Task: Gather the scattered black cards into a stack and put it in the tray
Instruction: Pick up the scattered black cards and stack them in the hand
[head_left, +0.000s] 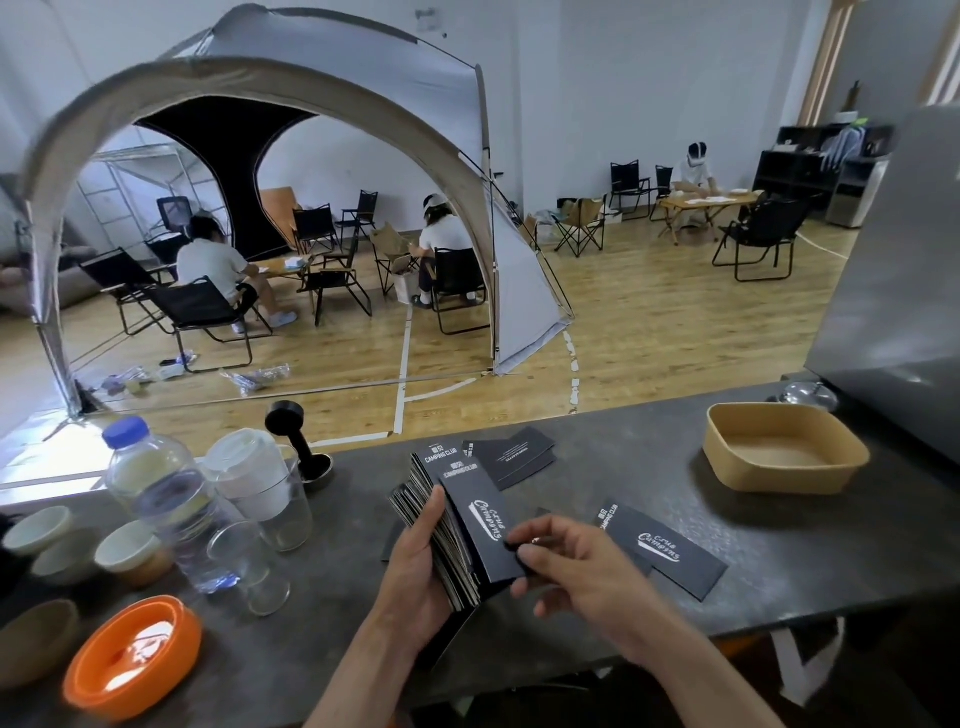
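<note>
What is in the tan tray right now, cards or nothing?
Nothing: the tan tray shows only its bare floor; the stack is in the left hand.

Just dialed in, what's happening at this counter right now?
A person is gathering black cards. The left hand grips a thick stack, and the right hand pinches the top card's edge. Loose cards still lie on the counter: one pile behind the stack, another to its right. The tray holds no cards yet.
</note>
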